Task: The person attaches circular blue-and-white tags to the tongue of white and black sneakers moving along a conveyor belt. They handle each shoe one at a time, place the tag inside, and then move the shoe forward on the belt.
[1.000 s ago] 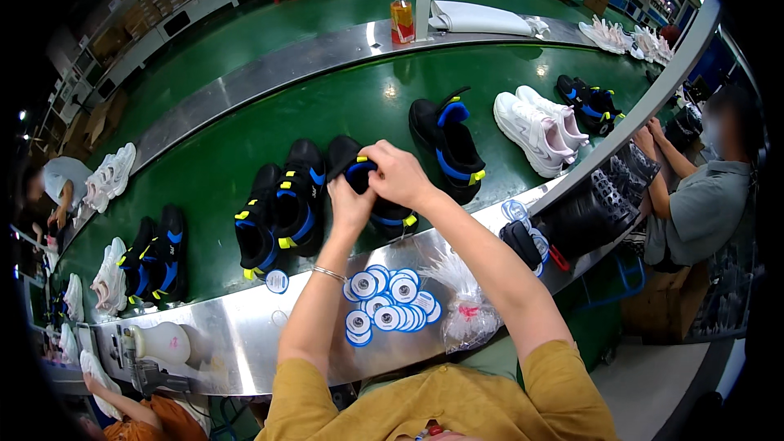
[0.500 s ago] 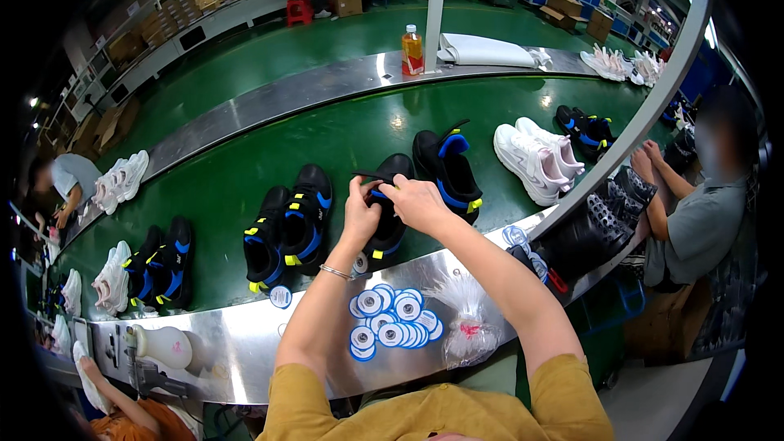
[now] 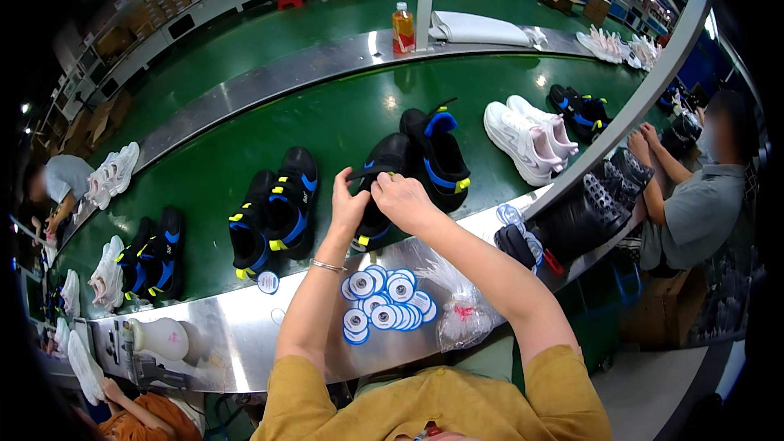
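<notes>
A black-and-blue sneaker [image 3: 390, 149] with yellow tabs stands on the green belt in front of me, its toe pointing away. My left hand [image 3: 349, 204] pinches the left part of the black strap [image 3: 367, 171] across its top. My right hand [image 3: 403, 201] is closed over the strap's right part, and its fingers hide much of the opening. Touching distance to the right is the matching sneaker [image 3: 439, 155], whose strap stands up loose. Below my wrists a pile of round blue-and-white tags [image 3: 384, 317] lies on the metal ledge [image 3: 245, 335].
Another black-and-blue pair [image 3: 282, 204] stands left, a white pair [image 3: 531, 139] right. A bag of clear plastic fasteners [image 3: 464, 318] lies beside the tags. An orange drink bottle [image 3: 403, 28] stands by a post on the far ledge. A co-worker [image 3: 702, 188] sits at right.
The view has shifted a little, so most things sit higher and farther left in it. Both hands stay on the strap, which now lies closer to the sneaker's top.
</notes>
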The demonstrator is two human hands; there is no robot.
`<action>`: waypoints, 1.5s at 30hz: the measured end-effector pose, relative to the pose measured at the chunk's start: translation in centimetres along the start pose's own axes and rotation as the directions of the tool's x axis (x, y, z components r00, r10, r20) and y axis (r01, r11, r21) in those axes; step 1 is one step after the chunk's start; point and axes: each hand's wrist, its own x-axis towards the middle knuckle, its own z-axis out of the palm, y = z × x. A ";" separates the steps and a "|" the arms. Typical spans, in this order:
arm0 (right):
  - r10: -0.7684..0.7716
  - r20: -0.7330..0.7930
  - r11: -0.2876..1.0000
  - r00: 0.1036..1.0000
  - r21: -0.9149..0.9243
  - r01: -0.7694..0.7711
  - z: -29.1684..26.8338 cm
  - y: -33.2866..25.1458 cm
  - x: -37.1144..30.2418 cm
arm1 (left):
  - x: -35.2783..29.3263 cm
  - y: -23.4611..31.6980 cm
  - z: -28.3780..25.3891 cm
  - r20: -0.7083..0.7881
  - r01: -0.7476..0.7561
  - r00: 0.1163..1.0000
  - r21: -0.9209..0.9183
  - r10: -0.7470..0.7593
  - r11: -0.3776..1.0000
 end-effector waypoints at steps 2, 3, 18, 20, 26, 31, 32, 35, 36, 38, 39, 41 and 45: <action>-0.021 -0.020 1.000 1.000 -0.013 0.021 0.4 -0.3 -0.3 | -0.5 -2.0 -0.3 -0.010 0.051 0.999 -0.046 -0.051 0.998; -0.032 -0.031 0.999 0.999 -0.020 0.032 0.5 -0.5 -0.6 | -0.7 -3.0 0.0 -0.021 0.085 0.996 -0.074 -0.087 0.994; 0.425 -0.039 0.790 0.904 0.503 -0.350 -2.4 3.5 -2.0 | -3.8 2.9 0.9 0.166 -0.090 0.986 0.510 0.005 0.856; 0.363 -0.051 0.826 0.930 0.480 -0.296 -0.5 4.6 -2.7 | -4.9 3.9 1.9 0.180 -0.196 0.978 0.587 0.109 0.786; 0.241 -0.066 0.864 0.968 0.469 -0.183 0.1 3.9 -3.2 | -5.5 3.5 2.2 0.175 -0.275 0.961 0.645 0.213 0.713; 0.077 0.003 0.938 0.997 0.337 -0.073 -0.1 3.2 -3.6 | -6.0 3.1 2.2 0.117 -0.251 0.966 0.620 0.229 0.743; 0.060 -0.005 0.943 0.998 0.329 -0.055 -0.2 3.2 -3.6 | -6.0 2.9 2.1 0.093 -0.240 0.969 0.590 0.231 0.771; 0.016 -0.019 0.956 1.000 0.292 -0.010 -0.5 3.1 -3.8 | -5.9 2.8 2.1 0.079 -0.256 0.964 0.547 0.255 0.797; 0.005 -0.019 0.962 1.000 0.272 0.000 -0.6 3.1 -3.9 | -6.0 2.8 2.1 0.071 -0.251 0.965 0.519 0.252 0.817; -0.025 -0.024 0.977 0.999 0.213 0.030 -0.7 3.0 -3.9 | -5.9 2.8 2.1 0.064 -0.250 0.966 0.460 0.249 0.852; -0.048 -0.028 0.983 0.998 0.175 0.053 -0.7 2.9 -3.8 | -5.9 2.8 2.0 0.064 -0.253 0.965 0.473 0.254 0.844; -0.083 -0.024 0.990 0.996 0.112 0.085 -0.9 2.6 -3.6 | -6.0 2.8 1.9 0.065 -0.259 0.963 0.496 0.262 0.829; -0.099 -0.015 0.994 0.995 0.054 0.099 -1.0 2.5 -3.6 | -6.2 3.2 1.7 0.104 -0.279 0.958 0.551 0.267 0.786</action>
